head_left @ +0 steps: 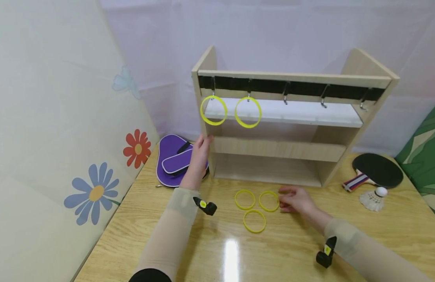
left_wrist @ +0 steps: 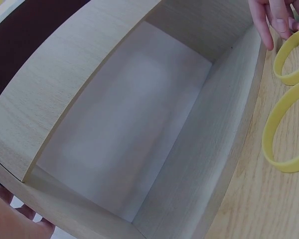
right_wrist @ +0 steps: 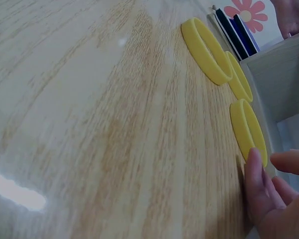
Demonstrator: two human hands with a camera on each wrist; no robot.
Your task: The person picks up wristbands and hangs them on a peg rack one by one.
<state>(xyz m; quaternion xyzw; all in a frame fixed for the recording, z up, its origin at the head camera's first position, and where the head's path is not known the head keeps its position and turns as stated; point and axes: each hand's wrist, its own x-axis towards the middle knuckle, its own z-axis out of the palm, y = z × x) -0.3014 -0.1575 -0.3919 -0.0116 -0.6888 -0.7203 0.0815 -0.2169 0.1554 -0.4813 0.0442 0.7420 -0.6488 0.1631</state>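
Note:
A wooden rack [head_left: 279,149] stands at the back of the table, with two yellow rings [head_left: 213,111] [head_left: 248,112] hanging from its two left hooks. Three more yellow rings [head_left: 244,199] [head_left: 269,201] [head_left: 254,221] lie flat on the table in front of it. My left hand [head_left: 200,150] rests with straight fingers against the rack's left side panel. My right hand [head_left: 291,199] lies low on the table, its fingertips [right_wrist: 254,159] touching the rightmost ring [right_wrist: 246,127] without pinching it. The left wrist view looks into the rack's bottom shelf [left_wrist: 129,124], with two rings [left_wrist: 291,57] [left_wrist: 284,129] beside it.
Three hooks [head_left: 323,102] on the right of the rail are bare. A purple paddle case [head_left: 173,160] lies left of the rack. A black table-tennis paddle [head_left: 376,170], a white ball [head_left: 381,191] and a shuttlecock [head_left: 370,200] lie to its right. A flowered wall borders the table's left side.

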